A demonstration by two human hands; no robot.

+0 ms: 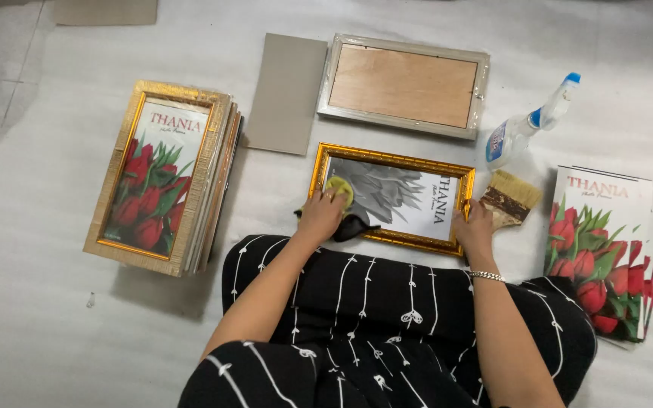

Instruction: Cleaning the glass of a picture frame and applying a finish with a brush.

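Your left hand (319,215) presses a yellow cloth (339,189) on the glass of the gold frame (391,198), just before your knees. Your right hand (475,227) grips its right edge. The frame looks stiff but its glass fragile, so hold the edges.

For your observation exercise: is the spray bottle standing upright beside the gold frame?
No, the spray bottle lies on its side on the floor, its nozzle pointing up-right, beyond the paintbrush and the gold frame.

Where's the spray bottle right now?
In the head view, the clear plastic spray bottle with the blue-and-white nozzle lies on the floor at upper right, just above the wooden bristle brush and right of the face-down pale frame.
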